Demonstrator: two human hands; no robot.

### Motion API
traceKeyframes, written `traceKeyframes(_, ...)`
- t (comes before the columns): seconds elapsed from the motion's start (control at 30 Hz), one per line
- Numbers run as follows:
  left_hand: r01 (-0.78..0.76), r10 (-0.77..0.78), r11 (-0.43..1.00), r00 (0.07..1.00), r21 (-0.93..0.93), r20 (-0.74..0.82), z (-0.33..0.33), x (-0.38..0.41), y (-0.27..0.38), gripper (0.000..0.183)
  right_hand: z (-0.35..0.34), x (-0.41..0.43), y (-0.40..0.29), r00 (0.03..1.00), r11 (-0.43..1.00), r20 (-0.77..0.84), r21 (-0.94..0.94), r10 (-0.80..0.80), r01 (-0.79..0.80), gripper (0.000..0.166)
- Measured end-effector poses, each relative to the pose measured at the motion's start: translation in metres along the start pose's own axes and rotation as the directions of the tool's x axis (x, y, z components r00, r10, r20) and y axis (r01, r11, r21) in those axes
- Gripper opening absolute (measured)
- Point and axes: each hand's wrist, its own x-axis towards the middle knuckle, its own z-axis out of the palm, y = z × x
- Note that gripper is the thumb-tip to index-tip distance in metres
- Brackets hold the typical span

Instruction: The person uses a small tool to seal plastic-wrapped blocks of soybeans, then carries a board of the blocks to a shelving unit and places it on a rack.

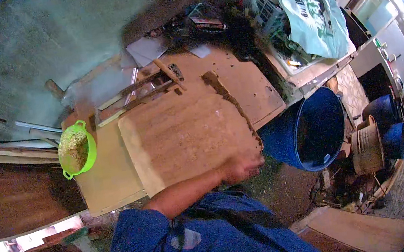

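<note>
My left forearm reaches across my body, and my left hand (pixel 243 166) is at the front right corner of a flat brown board or slab (pixel 188 135). Motion blurs the fingers, so whether they grip the corner is unclear. The board has a pale strip along its left side and a rough, dark right edge. It lies on a tan worktop (pixel 107 176). My right hand is out of view. Beyond the board sits a narrow wooden frame (pixel 118 102), with a round wooden stick (pixel 169 75) lying across its right end.
A lime-green two-handled bowl (pixel 92 152) of pale flakes stands at the worktop's left edge. To the right are a large blue barrel (pixel 281 134) and a beige basket or tub (pixel 367 146). A pale plastic sack (pixel 311 12) rests on a crate (pixel 269 12) at the back right.
</note>
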Motion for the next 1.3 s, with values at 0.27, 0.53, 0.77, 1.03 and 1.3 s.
traceKeyframes(0.27,0.715,-0.494,0.382,0.694,0.586,-0.524,-0.122,-0.018,-0.128,0.071,0.007,-0.001,0.004,1.000,1.000,0.014,0.012,0.007,-0.007,0.042)
traceKeyframes(0.53,0.504,-0.454,0.608,0.855,0.613,-0.252,-0.070,0.039,-0.086,0.076,0.006,-0.006,0.013,1.000,1.000,0.004,0.009,0.015,-0.015,0.041)
traceKeyframes(0.77,-0.214,0.217,0.976,0.925,-0.045,0.312,0.048,0.001,-0.015,0.056,0.004,0.002,0.008,1.000,1.000,0.021,-0.006,0.001,-0.001,0.041)
traceKeyframes(1.03,0.356,-0.245,0.740,0.933,0.570,-0.265,-0.077,0.005,-0.051,0.054,0.003,0.003,0.016,0.999,1.000,0.034,-0.030,0.002,-0.001,0.040)
traceKeyframes(1.3,0.229,-0.028,0.914,0.860,-0.335,0.510,-0.001,-0.079,0.008,0.038,-0.002,0.035,-0.006,0.994,0.995,0.089,-0.073,-0.061,0.068,0.040)
